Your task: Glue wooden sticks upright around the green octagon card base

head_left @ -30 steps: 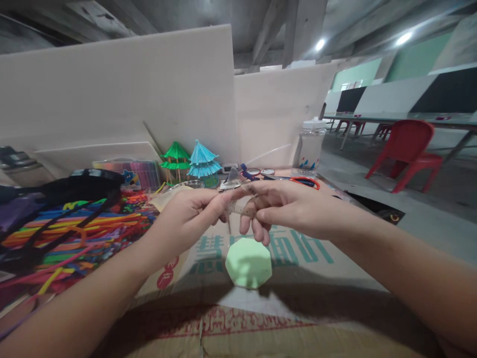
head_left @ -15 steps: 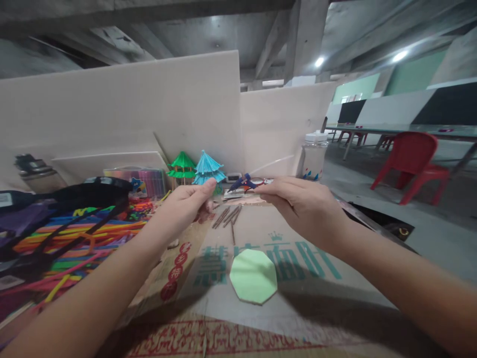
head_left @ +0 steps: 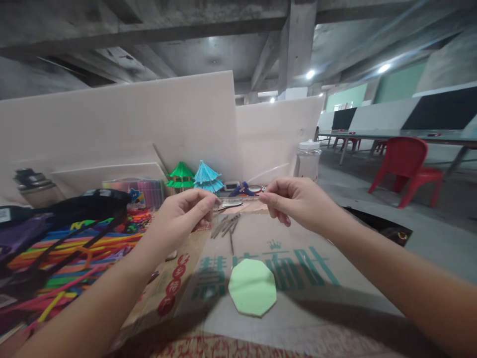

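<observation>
My left hand [head_left: 188,213] is raised over the back of the cardboard, thumb and fingers pinched. Opposite it, my right hand [head_left: 294,201] is pinched as well, fingertips facing the left. A clear strip [head_left: 238,200], like a ruler, shows between the fingertips; I cannot tell whether they hold it or it lies behind them. Below the hands, a pale green octagonal board [head_left: 252,287] lies flat on the cardboard sheet [head_left: 298,308]. Several thin brown sticks [head_left: 225,226] lie just beyond it. A blue glue gun [head_left: 242,189] rests behind.
Green [head_left: 181,175] and blue [head_left: 206,176] paper-roofed models stand at the back, near a marker case [head_left: 136,191]. Colourful pipe cleaners [head_left: 74,258] and a black bag [head_left: 93,199] cover the left. A clear jar [head_left: 308,159] stands back right; a red chair [head_left: 406,166] is beyond.
Both hands have turned so their pinched fingertips face each other, the right reaching slightly less far forward. The view has tilted up a little. The green octagon stays on the cardboard.
</observation>
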`<state>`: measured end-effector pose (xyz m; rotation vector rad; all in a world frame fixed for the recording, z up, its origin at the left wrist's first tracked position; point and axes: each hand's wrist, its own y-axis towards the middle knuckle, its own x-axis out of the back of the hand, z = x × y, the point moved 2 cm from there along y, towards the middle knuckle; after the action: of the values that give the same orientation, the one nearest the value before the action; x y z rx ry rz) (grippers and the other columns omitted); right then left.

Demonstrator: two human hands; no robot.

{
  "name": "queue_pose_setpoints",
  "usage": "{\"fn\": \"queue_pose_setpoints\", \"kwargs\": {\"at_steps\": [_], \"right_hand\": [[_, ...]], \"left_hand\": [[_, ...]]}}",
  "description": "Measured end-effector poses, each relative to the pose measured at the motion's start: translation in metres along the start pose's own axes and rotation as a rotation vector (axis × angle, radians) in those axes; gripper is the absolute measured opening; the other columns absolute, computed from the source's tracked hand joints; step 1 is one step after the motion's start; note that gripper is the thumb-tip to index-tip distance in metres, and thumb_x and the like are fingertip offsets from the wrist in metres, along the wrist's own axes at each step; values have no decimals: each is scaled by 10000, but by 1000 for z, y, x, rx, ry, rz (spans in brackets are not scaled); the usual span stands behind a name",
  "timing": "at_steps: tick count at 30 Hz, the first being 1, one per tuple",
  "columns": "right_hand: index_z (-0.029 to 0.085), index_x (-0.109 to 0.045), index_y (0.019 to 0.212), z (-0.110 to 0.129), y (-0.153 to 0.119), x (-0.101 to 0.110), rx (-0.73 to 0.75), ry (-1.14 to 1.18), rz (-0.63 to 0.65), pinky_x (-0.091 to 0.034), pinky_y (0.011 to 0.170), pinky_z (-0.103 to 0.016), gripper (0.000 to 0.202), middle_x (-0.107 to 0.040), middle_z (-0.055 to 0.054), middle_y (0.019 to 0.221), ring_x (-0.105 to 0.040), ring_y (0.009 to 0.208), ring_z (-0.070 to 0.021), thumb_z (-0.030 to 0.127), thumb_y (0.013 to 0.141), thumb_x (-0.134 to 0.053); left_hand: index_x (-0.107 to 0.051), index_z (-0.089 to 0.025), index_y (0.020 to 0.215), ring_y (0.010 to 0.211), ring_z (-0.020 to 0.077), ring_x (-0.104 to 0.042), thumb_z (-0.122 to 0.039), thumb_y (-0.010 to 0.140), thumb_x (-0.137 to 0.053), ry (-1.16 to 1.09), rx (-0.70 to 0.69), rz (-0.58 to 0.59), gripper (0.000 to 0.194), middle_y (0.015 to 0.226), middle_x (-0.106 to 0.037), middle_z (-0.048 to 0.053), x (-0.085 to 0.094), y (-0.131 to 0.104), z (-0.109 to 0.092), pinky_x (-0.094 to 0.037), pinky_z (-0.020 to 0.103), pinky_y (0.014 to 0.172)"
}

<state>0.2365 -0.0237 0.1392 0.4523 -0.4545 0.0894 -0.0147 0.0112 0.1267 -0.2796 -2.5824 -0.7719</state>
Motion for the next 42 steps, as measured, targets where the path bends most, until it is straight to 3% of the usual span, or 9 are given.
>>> {"fn": "queue_pose_setpoints", "kwargs": {"at_steps": [5, 12, 16, 20, 24, 27, 30, 35, 42], "right_hand": [[162, -718, 878, 2, 0, -5, 78, 27, -25, -426, 464, -219, 179, -642, 10, 614, -547, 510, -98, 328, 894, -654], [212, -787, 1126, 10, -9, -9, 301, -64, 33, -485, 641, -262, 280, -758, -35, 920, -643, 739, -134, 233, 921, -598], [211, -778, 1074, 11, -10, -9, 343, -64, 44, -462, 627, -261, 235, -737, -22, 891, -622, 724, -127, 225, 938, -587], [189, -702, 935, 10, -9, -9, 308, -2, 4, -417, 586, -252, 100, -679, 2, 807, -550, 661, -105, 276, 919, -654], [191, -598, 844, 8, -9, -7, 277, 34, 3, -388, 570, -245, 147, -579, 41, 709, -491, 618, -90, 289, 892, -697], [196, -586, 900, 9, -10, -8, 281, 9, 14, -384, 575, -248, 142, -542, 48, 700, -485, 630, -98, 305, 904, -678], [188, -629, 998, 9, -10, -12, 246, -42, 51, -386, 585, -258, 122, -579, 21, 745, -508, 663, -116, 286, 925, -616], [181, -659, 848, 4, -7, -17, 145, 23, 66, -387, 587, -265, 104, -604, -2, 770, -513, 671, -123, 262, 883, -604], [191, -719, 934, 1, -3, -14, 103, 162, 94, -490, 814, -314, 125, -730, -49, 981, -652, 910, -170, 270, 866, -651]], "left_hand": [[-671, -189, 808, 571, 105, -513, -498, 925, -619, 40, -62, 21, 335, 645, -591, -23, -4, -5, -4, -419, 225, 547], [-642, -193, 788, 553, 101, -502, -461, 948, -598, 57, -96, -13, 316, 621, -589, -29, -6, -12, -14, -395, 216, 517], [-640, -199, 796, 559, 105, -504, -458, 953, -597, 59, -94, -23, 305, 620, -588, -31, -5, -14, -14, -398, 219, 522], [-642, -198, 798, 561, 106, -502, -452, 955, -599, 63, -103, -27, 302, 630, -592, -26, -5, -14, -13, -396, 221, 516], [-649, -199, 801, 587, 106, -530, -427, 958, -601, 81, -140, -36, 281, 665, -615, -21, -5, -15, -13, -418, 217, 532], [-651, -201, 805, 595, 104, -550, -394, 963, -593, 103, -183, -45, 256, 677, -622, -23, -5, -16, -14, -438, 211, 543], [-663, -200, 813, 585, 100, -559, -344, 956, -593, 155, -257, -57, 215, 668, -619, -28, -8, -20, -20, -431, 203, 525], [-681, -199, 820, 600, 111, -595, -289, 944, -583, 276, -358, -81, 182, 704, -672, -10, -12, -28, -32, -427, 213, 517], [-662, -204, 788, 571, 120, -578, -325, 933, -582, 244, -309, -77, 206, 662, -646, -10, -11, -26, -33, -420, 224, 499]]}}
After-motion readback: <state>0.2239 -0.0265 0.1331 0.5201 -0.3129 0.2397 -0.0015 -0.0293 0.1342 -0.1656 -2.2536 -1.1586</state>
